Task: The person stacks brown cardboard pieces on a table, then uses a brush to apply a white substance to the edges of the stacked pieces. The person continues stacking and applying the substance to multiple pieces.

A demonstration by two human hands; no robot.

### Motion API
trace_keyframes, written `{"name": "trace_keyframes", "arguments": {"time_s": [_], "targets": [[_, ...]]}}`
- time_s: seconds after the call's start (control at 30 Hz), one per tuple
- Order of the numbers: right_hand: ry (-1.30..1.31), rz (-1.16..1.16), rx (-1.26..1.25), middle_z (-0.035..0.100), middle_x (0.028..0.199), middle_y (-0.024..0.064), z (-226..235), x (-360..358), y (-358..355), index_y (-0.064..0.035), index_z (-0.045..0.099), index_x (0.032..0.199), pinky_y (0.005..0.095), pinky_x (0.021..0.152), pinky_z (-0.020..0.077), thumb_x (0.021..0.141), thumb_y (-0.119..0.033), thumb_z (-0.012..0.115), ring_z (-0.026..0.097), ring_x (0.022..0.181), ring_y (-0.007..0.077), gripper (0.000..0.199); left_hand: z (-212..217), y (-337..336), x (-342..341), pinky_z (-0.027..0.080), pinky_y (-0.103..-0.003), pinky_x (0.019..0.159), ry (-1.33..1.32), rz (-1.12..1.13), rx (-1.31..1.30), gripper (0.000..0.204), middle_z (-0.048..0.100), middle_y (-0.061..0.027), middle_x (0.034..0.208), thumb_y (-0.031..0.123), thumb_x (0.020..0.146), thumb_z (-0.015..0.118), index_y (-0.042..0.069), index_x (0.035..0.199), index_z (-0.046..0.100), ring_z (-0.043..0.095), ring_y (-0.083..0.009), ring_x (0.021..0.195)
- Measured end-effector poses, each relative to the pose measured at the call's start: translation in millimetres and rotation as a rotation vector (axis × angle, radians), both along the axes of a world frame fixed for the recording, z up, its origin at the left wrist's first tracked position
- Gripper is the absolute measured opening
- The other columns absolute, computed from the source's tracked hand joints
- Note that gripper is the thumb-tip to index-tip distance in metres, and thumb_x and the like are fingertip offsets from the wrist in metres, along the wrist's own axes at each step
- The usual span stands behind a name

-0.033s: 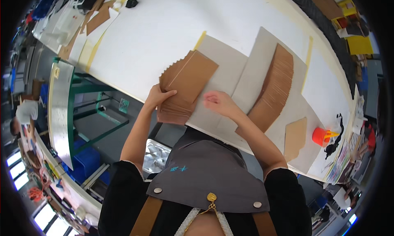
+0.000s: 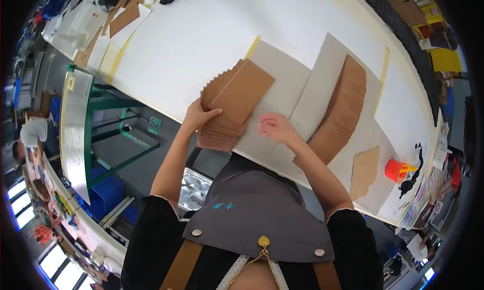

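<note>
My left hand (image 2: 200,116) is closed on a fanned stack of brown sheets (image 2: 247,91), thumb on top and fingers behind its left side. The stack's stepped edges spread along its left and lower sides, and its lower end reaches the table's near edge. Just right of it, over a grey board (image 2: 275,63), hovers my right hand (image 2: 278,129), apart from the stack. Its fingers are curled in and a little blurred; I cannot make out anything between them. A second fanned row of brown sheets (image 2: 343,108) lies beyond my right forearm on another grey board (image 2: 322,68).
A single tan piece (image 2: 365,173) lies at the right, near a red cup (image 2: 395,170) with a yellow-handled tool in it. A green-framed stand (image 2: 93,113) is left of the white table (image 2: 171,63). Brown and white scraps (image 2: 126,20) lie at the far left.
The whole view has shifted slightly, so the table and boards appear a little farther right. Both hands keep nearly the same places relative to the sheets.
</note>
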State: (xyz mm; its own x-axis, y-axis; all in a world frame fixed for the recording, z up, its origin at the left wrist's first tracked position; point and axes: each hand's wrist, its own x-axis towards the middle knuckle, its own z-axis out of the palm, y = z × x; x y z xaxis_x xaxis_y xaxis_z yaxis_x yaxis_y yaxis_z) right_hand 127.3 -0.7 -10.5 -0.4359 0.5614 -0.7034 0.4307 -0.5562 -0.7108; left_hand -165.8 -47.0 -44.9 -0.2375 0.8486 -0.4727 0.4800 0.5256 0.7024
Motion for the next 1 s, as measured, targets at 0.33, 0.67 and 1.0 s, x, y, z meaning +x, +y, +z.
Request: {"name": "trace_keyframes", "arguments": {"time_s": [0.33,0.67,1.0], "targets": [[-0.073,-0.390,0.214,0.072,0.078,0.0122,-65.8,-36.7,43.5,0.0008,0.062,0.091,0.0257,0.063,0.0552,0.095,-0.027,0.071,0.071,0.070,0.0165,0.030,-18.4,-34.0,51.1,0.040,-0.049,0.111,0.361,-0.178,0.586,0.074,0.052,-0.0286,0.137,0.026,0.088,0.077,-0.004,0.146,0.041,0.049,-0.0454,0.130],[0.324,-0.565,0.360,0.070,0.097,0.0050,-4.2,81.7,-20.3,-0.0029,0.053,0.102,0.0278,0.071,0.0551,0.097,-0.001,0.063,0.067,0.080,0.0109,0.012,30.4,-17.8,109.0,0.045,-0.049,0.102,0.359,-0.263,0.637,0.072,0.057,-0.0233,0.134,0.027,0.094,0.071,-0.002,0.150,0.037,0.057,-0.0369,0.122],[-0.240,-0.677,0.603,0.070,0.088,0.0058,21.2,191.0,-116.6,-0.0069,0.030,0.157,0.0206,0.061,0.0495,0.096,0.001,0.064,0.066,0.072,0.0078,0.071,14.0,-35.0,283.1,0.049,-0.031,0.078,-0.448,-0.455,0.373,0.063,0.073,-0.0122,0.098,0.005,0.096,0.063,0.009,0.154,0.040,0.066,-0.0251,0.076]]}}
